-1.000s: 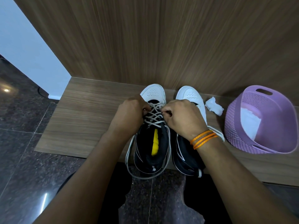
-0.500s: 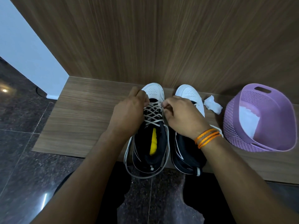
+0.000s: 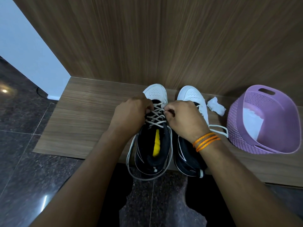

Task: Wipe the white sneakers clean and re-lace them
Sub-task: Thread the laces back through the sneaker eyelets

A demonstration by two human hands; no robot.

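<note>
While the left hand (image 3: 131, 113) pinches the lace (image 3: 156, 118), the right hand (image 3: 184, 119) does likewise

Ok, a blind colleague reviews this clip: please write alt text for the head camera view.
A person's left hand and right hand pinch the white lace on one sneaker, the second sneaker beside it on a wooden ledge. A crumpled white wipe and a tipped purple basket sit to the right.

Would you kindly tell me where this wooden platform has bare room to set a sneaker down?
The wooden platform is bare left of the left sneaker, out to its left end. Crowded: the left hand and right hand pinch the lace, and a crumpled tissue and loose lace fill the gap between the right sneaker and the purple basket.
</note>
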